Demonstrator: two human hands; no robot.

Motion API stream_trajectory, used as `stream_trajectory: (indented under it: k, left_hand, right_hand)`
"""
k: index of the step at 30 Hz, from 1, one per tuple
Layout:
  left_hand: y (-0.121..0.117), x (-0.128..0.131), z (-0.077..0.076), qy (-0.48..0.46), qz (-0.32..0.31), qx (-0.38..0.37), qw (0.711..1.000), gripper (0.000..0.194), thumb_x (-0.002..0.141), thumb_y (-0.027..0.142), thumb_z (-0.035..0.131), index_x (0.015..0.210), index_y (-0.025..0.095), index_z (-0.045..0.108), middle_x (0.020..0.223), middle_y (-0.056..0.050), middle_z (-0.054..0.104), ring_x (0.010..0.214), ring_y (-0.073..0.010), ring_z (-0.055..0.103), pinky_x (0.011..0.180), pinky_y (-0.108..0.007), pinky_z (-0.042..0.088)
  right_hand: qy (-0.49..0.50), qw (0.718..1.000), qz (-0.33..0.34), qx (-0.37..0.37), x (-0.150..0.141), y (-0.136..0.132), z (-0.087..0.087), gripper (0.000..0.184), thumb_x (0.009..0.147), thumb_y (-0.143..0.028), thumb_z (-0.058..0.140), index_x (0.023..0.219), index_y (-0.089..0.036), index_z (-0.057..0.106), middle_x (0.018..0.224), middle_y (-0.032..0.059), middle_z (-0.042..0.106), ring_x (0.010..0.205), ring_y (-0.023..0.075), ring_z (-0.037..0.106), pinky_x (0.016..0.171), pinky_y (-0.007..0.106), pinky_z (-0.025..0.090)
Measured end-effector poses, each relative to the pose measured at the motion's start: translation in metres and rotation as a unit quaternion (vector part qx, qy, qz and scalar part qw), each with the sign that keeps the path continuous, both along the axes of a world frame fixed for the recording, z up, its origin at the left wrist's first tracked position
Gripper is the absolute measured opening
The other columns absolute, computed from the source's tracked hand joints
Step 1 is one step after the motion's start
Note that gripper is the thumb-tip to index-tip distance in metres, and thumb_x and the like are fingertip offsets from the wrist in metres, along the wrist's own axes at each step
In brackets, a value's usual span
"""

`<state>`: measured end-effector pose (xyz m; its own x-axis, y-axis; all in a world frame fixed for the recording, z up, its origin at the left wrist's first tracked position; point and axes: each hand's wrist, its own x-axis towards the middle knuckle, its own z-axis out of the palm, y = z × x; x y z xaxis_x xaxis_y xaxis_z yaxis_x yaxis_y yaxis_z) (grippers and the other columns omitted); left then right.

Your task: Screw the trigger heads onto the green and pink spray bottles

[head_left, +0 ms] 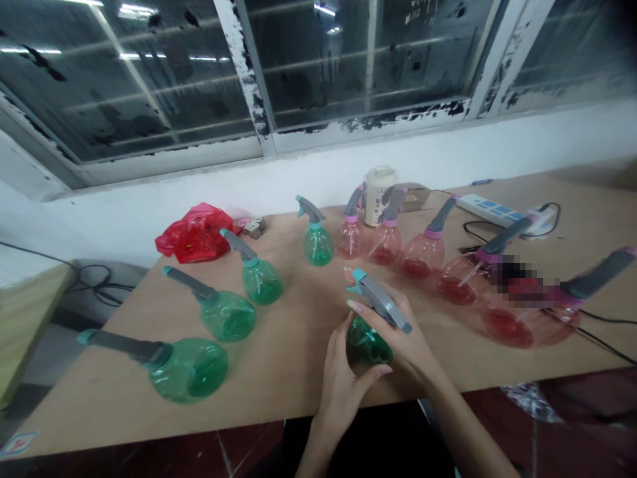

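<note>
A green spray bottle [369, 342] with a grey and teal trigger head stands at the front middle of the table. My left hand [343, 372] is wrapped round its body from the left, thumb across the near side. My right hand [398, 325] closes round its neck just under the spray head, from the right; some of its fingers are hidden behind the head. Left of my hands stand more green spray bottles, the closest one [189, 370] near the table's front edge. To the right, a curved row of pink spray bottles begins with one [530, 318] close by.
A crumpled red plastic bag [199, 232] lies at the back left. Behind the pink bottles stand a cream cup [379, 192] with a lid and a white power strip [502, 212]. Black cables cross the right side. The wooden table [293, 318] meets a white wall under windows.
</note>
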<state>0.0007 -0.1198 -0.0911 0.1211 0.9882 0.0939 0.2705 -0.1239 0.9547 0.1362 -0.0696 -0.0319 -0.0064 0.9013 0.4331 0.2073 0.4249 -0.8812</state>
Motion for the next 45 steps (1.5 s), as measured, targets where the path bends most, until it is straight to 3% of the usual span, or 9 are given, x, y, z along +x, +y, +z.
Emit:
stream_trajectory:
  k: [4,7,11,14,18,21,27,39,45]
  left_hand:
    - [0.0,0.0,-0.001,-0.003,-0.003,-0.003,1.0,0.083,0.073,0.036,0.082,0.143,0.03,0.037,0.145,-0.008,0.048,0.135,-0.0295,0.043,0.113,-0.049,0.034]
    - [-0.001,0.0,0.0,-0.002,-0.003,0.003,1.0,0.084,0.073,0.037,0.082,0.143,0.032,0.036,0.145,-0.007,0.048,0.135,-0.0289,0.043,0.113,-0.049,0.034]
    - [-0.002,0.0,0.001,-0.001,-0.005,0.008,1.0,0.084,0.073,0.038,0.082,0.143,0.032,0.036,0.145,-0.006,0.048,0.135,-0.0279,0.043,0.113,-0.048,0.034]
    - [-0.001,0.0,0.001,0.001,0.0,0.007,1.0,0.085,0.072,0.037,0.083,0.143,0.03,0.037,0.145,-0.007,0.047,0.136,-0.0286,0.043,0.113,-0.048,0.034]
    - [-0.001,0.0,0.0,0.002,0.001,0.005,1.0,0.084,0.072,0.037,0.082,0.143,0.031,0.037,0.144,-0.007,0.049,0.135,-0.0285,0.044,0.112,-0.048,0.035]
    - [-0.001,0.0,0.0,-0.002,-0.007,0.007,1.0,0.083,0.073,0.038,0.082,0.143,0.032,0.037,0.143,-0.006,0.049,0.134,-0.0276,0.044,0.112,-0.047,0.034]
    - [-0.002,-0.001,0.0,-0.003,-0.018,0.007,1.0,0.085,0.074,0.039,0.081,0.145,0.034,0.034,0.147,-0.006,0.046,0.136,-0.0284,0.042,0.113,-0.049,0.032]
    - [-0.001,0.0,0.003,-0.001,-0.015,-0.002,1.0,0.085,0.072,0.037,0.082,0.144,0.032,0.037,0.145,-0.008,0.047,0.135,-0.0309,0.043,0.113,-0.053,0.033]
    - [0.0,-0.001,-0.001,-0.005,-0.015,0.01,1.0,0.085,0.073,0.038,0.082,0.144,0.032,0.036,0.147,-0.008,0.045,0.137,-0.0314,0.041,0.114,-0.054,0.031]
  right_hand:
    - [0.005,1.0,0.021,0.014,0.0,-0.001,0.006,0.023,0.088,-0.038,0.064,0.109,-0.029,0.068,0.098,0.0035,0.072,0.092,0.0228,0.069,0.085,0.038,0.054]
    - [0.016,0.999,0.036,0.01,0.0,0.001,0.01,0.022,0.088,-0.035,0.064,0.109,-0.028,0.066,0.106,0.0034,0.071,0.099,0.0219,0.068,0.089,0.037,0.052]
    - [-0.007,1.0,0.005,0.004,-0.001,0.005,0.014,0.013,0.085,-0.035,0.068,0.086,-0.023,0.065,0.081,-0.0003,0.068,0.073,0.0172,0.067,0.067,0.03,0.051]
    - [-0.031,0.999,-0.011,0.02,-0.002,0.008,0.015,0.017,0.086,-0.032,0.066,0.075,-0.022,0.06,0.069,-0.0024,0.063,0.064,0.0148,0.064,0.062,0.028,0.048]
    - [-0.007,1.0,0.014,0.024,-0.001,0.006,0.011,0.01,0.087,-0.032,0.065,0.091,-0.023,0.067,0.089,0.001,0.071,0.082,0.0183,0.069,0.076,0.03,0.052]
    - [0.014,1.0,0.02,0.008,0.0,0.001,0.006,0.023,0.086,-0.035,0.066,0.107,-0.026,0.067,0.103,0.0026,0.072,0.095,0.0212,0.069,0.087,0.035,0.053]
    - [-0.008,1.0,-0.014,-0.006,0.002,-0.003,0.002,0.015,0.085,-0.039,0.067,0.083,-0.024,0.067,0.082,0.002,0.068,0.087,0.0229,0.069,0.078,0.035,0.055]
    - [-0.006,1.0,0.001,-0.008,0.001,-0.003,0.001,0.02,0.087,-0.039,0.064,0.098,-0.024,0.07,0.082,0.0028,0.069,0.077,0.0194,0.067,0.077,0.035,0.056]
    - [0.0,1.0,0.0,-0.008,0.002,-0.003,-0.002,0.014,0.088,-0.037,0.064,0.093,-0.026,0.071,0.08,0.0018,0.068,0.076,0.0196,0.067,0.076,0.035,0.056]
